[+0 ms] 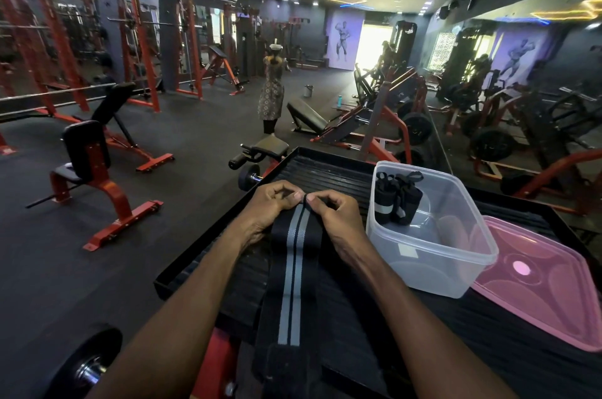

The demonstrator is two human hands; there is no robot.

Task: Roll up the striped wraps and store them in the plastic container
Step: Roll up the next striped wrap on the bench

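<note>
A black wrap with two grey stripes (294,271) lies stretched toward me on the black ribbed platform (329,170). At its far end my left hand (272,203) and my right hand (335,213) pinch the wrap's edge between thumbs and fingers, where a small fold is turned over. The clear plastic container (456,268) stands just right of my right hand. Two rolled wraps (395,200) stand upright in its far left corner.
The container's pink lid (550,284) lies flat to the right of it. A weight plate on a bar (88,363) sticks out at lower left. Red gym benches and racks fill the floor; a person stands in the aisle ahead.
</note>
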